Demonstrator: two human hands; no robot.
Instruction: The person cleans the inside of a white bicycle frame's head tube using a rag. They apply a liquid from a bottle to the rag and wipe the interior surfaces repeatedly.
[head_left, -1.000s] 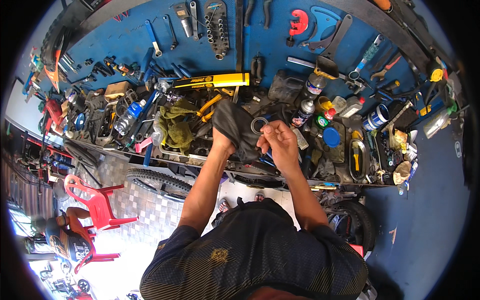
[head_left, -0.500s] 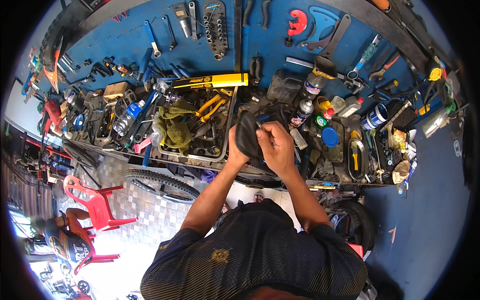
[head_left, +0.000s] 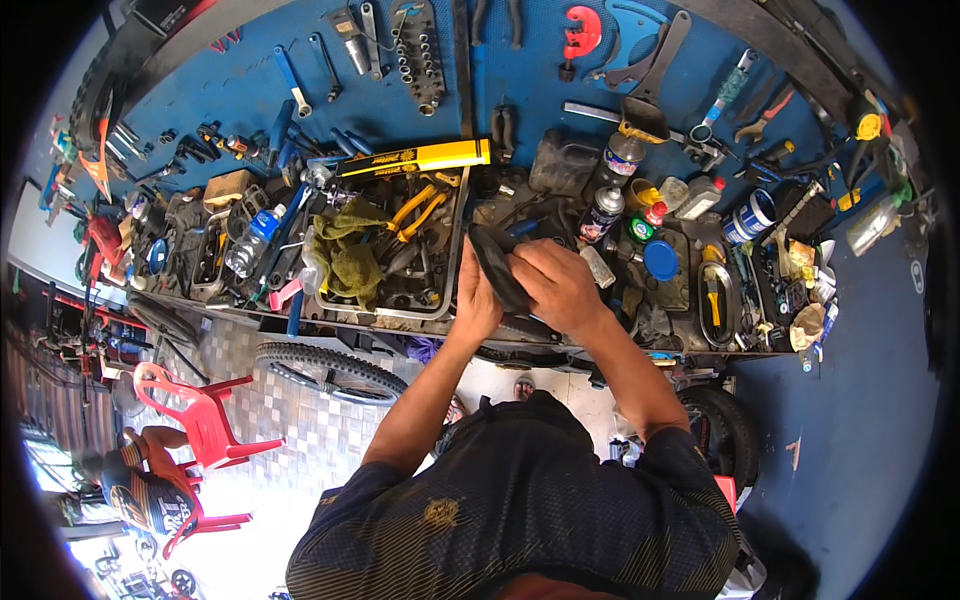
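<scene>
Over the front edge of the workbench, both my hands hold a black, smooth, rubbery loop that looks like a bicycle inner tube. My left hand is closed along its left side, with the fingers partly hidden behind it. My right hand grips it from the right, fingers curled over its upper face. Dark material shows below my hands, but I cannot tell whether it belongs to the same piece. Just left of my hands is a metal tray with yellow-handled pliers and a green rag.
A spray can, bottles and a blue lid crowd the bench on the right. Tools hang on the blue pegboard. Below the bench lies a bicycle tire; a person sits by a red chair at lower left.
My right hand has turned over the black tube, its fingers now lying across it rather than pinching with the thumb up. The tube tilts slightly more. The whole view has shifted a little.
</scene>
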